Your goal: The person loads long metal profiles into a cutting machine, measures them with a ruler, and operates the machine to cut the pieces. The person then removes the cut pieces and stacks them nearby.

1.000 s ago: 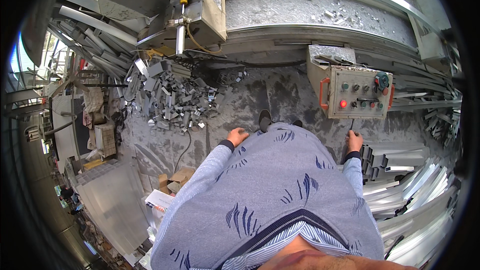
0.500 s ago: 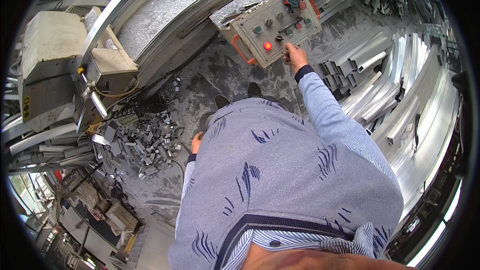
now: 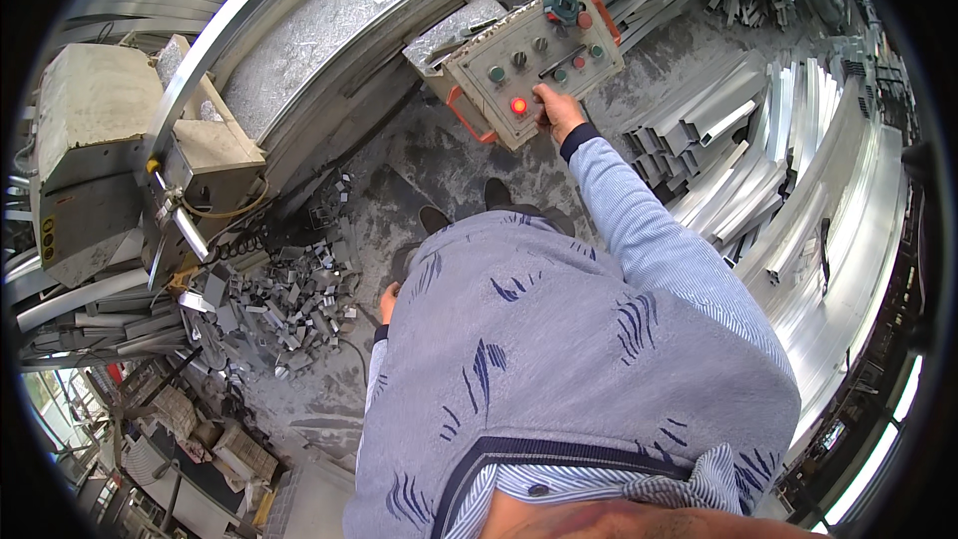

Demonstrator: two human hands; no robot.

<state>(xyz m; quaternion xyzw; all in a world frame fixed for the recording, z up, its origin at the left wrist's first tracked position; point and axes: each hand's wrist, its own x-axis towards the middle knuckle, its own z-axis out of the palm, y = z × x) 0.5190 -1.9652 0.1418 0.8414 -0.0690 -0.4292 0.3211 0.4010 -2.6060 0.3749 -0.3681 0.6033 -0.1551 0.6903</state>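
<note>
My right hand (image 3: 557, 112) reaches to the lower edge of a beige control box (image 3: 489, 90). Its fingers are closed at the spot of a small black selector knob, which they cover. Just left of these fingers glows a red indicator light (image 3: 518, 106). Green and red push buttons, grey knobs and a large teal-and-red switch (image 3: 562, 7) sit across the panel. Orange handles (image 3: 469, 118) are fixed to both ends of the box. My left hand (image 3: 388, 301) hangs low beside my body, partly hidden by my vest, and its fingers do not show clearly.
A machine with a beige housing (image 3: 98, 110) stands at the left, with a long metal bed (image 3: 309, 40) curving past the box. Metal offcuts (image 3: 284, 304) lie heaped on the floor. Stacked aluminium profiles (image 3: 768, 180) fill the right side. My shoes (image 3: 497, 194) stand before the box.
My right hand has moved up and left onto the panel, its fingers now over the black knob beside the red light. The view has shifted slightly; my left hand still hangs down.
</note>
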